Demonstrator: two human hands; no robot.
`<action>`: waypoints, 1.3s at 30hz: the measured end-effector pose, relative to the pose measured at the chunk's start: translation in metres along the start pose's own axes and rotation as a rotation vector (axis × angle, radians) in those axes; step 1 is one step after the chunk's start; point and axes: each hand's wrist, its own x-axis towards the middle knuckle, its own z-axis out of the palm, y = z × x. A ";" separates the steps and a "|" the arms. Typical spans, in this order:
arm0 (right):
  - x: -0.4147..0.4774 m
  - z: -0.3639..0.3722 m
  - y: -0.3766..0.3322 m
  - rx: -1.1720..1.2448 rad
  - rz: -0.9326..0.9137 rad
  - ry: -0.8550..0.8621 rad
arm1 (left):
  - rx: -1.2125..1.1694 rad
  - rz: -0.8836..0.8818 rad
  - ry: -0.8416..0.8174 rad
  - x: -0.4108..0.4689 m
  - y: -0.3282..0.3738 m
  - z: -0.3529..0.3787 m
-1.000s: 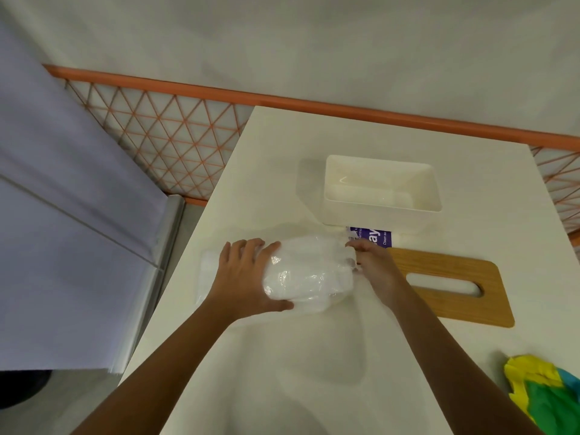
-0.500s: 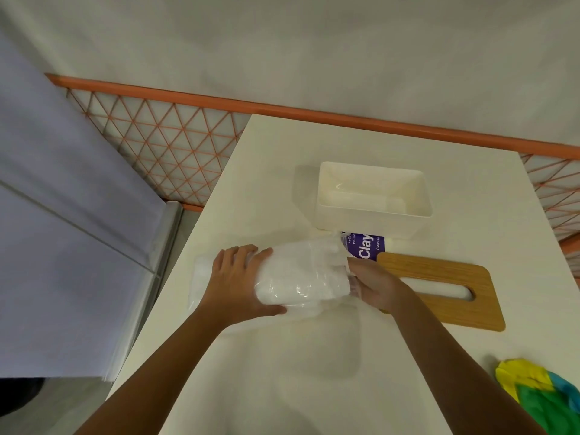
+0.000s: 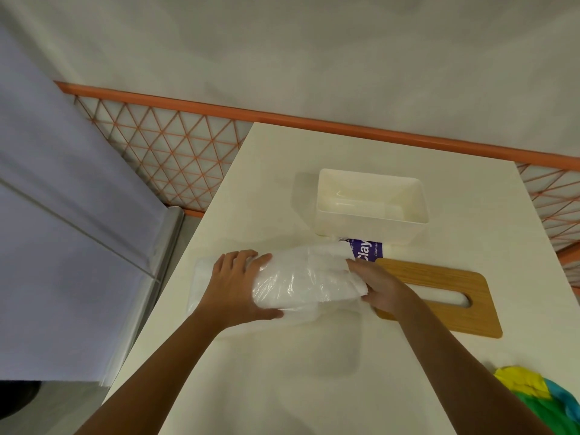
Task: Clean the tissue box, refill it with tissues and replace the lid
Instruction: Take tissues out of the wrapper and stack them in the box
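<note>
Centre frame: the left hand [image 3: 238, 287] grips the left end of a plastic-wrapped tissue pack [image 3: 301, 282], fingers curled over its top. The right hand [image 3: 381, 288] clutches the pack's right end. The open white tissue box [image 3: 370, 205] stands above them on the cream table [image 3: 282, 387], empty of tissues. The slotted wooden lid [image 3: 445, 298] lies flat to the right, beneath the right wrist. A purple-printed wrapper [image 3: 365, 254] sits between box and lid. A multicoloured cloth [image 3: 546, 400] occupies the lower right corner.

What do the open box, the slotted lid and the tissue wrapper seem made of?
Box: probably white plastic, smooth, softly glossy. Lid: wood or bamboo by its grain lines, matte; could be veneer. Wrapper: thin clear plastic film, crinkled, with glints.
</note>
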 end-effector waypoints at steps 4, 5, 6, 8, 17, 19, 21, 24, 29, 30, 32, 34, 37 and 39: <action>-0.003 0.002 -0.005 -0.012 -0.066 0.018 | -0.019 -0.029 -0.074 0.001 -0.001 -0.002; -0.005 0.000 -0.008 -0.024 -0.103 0.044 | -0.011 -0.030 -0.082 0.001 -0.001 -0.003; -0.007 -0.004 -0.011 -0.040 -0.137 0.082 | -0.002 -0.029 -0.093 0.001 0.000 -0.004; -0.013 -0.015 -0.016 -0.049 -0.176 0.162 | 0.001 -0.027 -0.125 0.001 0.001 -0.008; -0.052 -0.071 -0.042 -0.116 -0.321 0.309 | -0.036 -0.150 -0.416 0.014 0.020 -0.033; -0.063 -0.081 -0.052 -0.141 -0.371 0.343 | -0.118 -0.193 -0.320 0.021 0.035 -0.042; -0.074 -0.091 -0.063 -0.132 -0.424 0.376 | -0.287 -0.246 -0.231 0.032 0.052 -0.051; -0.090 -0.103 -0.078 -0.105 -0.480 0.392 | -0.764 -0.389 -0.204 0.057 0.085 -0.068; -0.103 -0.110 -0.096 0.001 -0.539 0.347 | -1.312 -0.533 -0.310 0.095 0.117 -0.062; -0.104 -0.110 -0.097 0.026 -0.544 0.340 | -1.399 -0.556 -0.332 0.101 0.122 -0.060; -0.103 -0.110 -0.098 0.064 -0.540 0.327 | -1.501 -0.575 -0.364 0.108 0.128 -0.057; -0.101 -0.110 -0.097 0.076 -0.533 0.325 | -1.555 -0.528 -0.366 0.112 0.135 -0.056; -0.095 -0.109 -0.093 0.092 -0.506 0.315 | -1.639 -0.472 -0.335 0.117 0.136 -0.054; -0.089 -0.105 -0.091 0.114 -0.479 0.286 | -1.645 -0.468 -0.323 0.122 0.135 -0.054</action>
